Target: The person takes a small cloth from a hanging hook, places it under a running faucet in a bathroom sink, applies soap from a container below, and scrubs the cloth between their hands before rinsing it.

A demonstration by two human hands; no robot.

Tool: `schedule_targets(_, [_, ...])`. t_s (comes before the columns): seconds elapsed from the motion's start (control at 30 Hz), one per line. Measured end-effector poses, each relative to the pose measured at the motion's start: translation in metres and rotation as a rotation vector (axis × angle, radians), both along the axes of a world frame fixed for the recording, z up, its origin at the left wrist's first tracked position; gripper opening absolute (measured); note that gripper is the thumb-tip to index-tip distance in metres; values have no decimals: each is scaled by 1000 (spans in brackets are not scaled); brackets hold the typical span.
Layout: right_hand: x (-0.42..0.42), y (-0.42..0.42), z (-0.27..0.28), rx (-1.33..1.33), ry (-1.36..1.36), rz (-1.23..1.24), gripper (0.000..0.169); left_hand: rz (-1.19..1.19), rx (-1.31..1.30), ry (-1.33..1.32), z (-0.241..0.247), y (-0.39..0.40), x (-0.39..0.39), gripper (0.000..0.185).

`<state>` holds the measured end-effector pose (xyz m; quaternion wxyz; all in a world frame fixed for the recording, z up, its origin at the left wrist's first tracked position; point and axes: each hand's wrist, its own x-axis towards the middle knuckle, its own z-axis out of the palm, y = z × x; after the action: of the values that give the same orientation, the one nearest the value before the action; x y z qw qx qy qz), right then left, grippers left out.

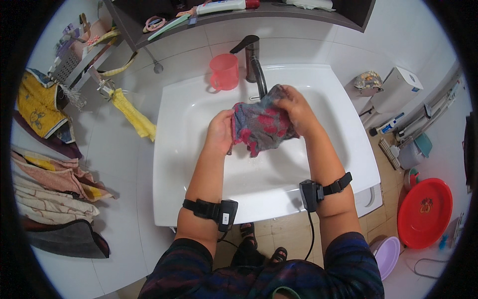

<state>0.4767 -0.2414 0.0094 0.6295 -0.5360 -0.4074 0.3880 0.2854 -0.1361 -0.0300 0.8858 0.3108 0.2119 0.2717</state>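
A grey cloth with red patches (261, 125) is spread between my two hands above the white washbasin (175, 179). My left hand (221, 130) grips its left edge, with the thumb on top. At the upper right, my right hand (297, 110) has hold of a bunched part of the cloth, which looks slightly blurred there. The cloth's lower edge hangs unevenly over the bowl. Just behind it stands the dark metal faucet (253, 61), its spout partly hidden by the cloth. I cannot tell whether water is running.
A pink plastic mug (224, 71) stands on the basin's back ledge, left of the faucet. Above is a dark shelf (239, 19) holding a toothpaste tube (224, 6). Towels (44, 104) hang on the left wall. A red plastic basin (425, 213) and a purple basin (386, 258) are at right.
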Motion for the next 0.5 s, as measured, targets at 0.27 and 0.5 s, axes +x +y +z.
schedule_targets(0.27, [-29,-13,17,-20,-764,185,48,82,118,140,5,-14,6,31])
schedule_targets(0.5, [-81,0,-6,158,-950,265,18,140,101,309,-13,-12,5,38])
